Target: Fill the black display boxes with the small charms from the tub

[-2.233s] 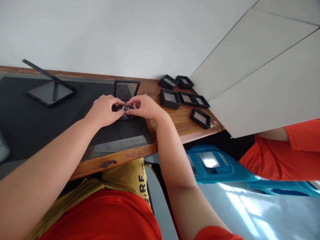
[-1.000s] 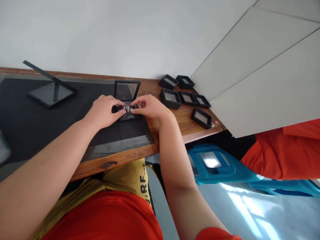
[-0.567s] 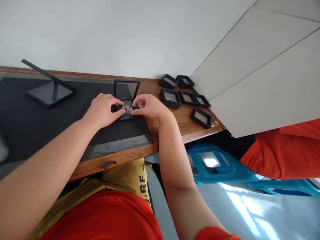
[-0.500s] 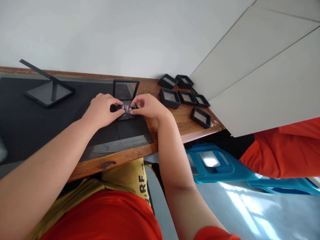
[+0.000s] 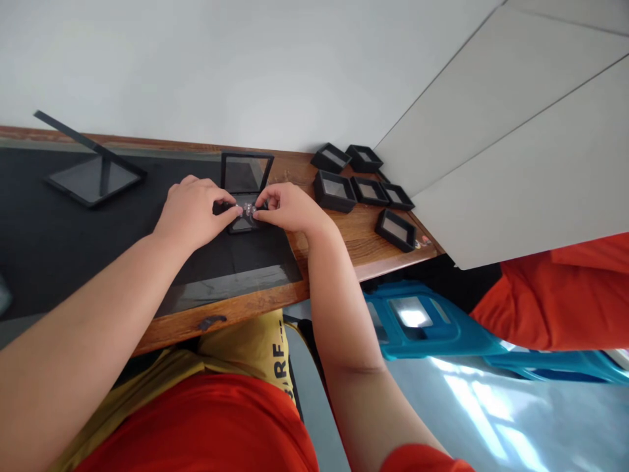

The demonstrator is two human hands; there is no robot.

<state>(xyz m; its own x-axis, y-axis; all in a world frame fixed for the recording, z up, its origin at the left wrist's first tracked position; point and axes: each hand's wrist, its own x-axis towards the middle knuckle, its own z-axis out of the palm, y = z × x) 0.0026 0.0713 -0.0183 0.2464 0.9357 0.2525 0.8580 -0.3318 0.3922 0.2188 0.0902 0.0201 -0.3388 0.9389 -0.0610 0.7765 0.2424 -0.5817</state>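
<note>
A small shiny beaded jewellery piece sits between my two hands, over the lower half of an opened black display frame. The frame's hinged lid stands raised behind it, with a clear film window. On the piece's left end, my left hand pinches with thumb and forefinger. At its right end, my right hand does the same, its other fingers curled. Whether the piece rests on the film or hangs just above it, I cannot tell. Its exact kind is too small to make out.
Another black display frame stands partly opened at the left on the black mat. Several black open-topped boxes sit at the right on the wooden table, near a white panel. Blue plastic stools and a person's red sleeve are beyond.
Both hands have shifted very slightly left and up in the view, keeping their pinch on the jewellery piece. The frames and boxes look otherwise the same.
</note>
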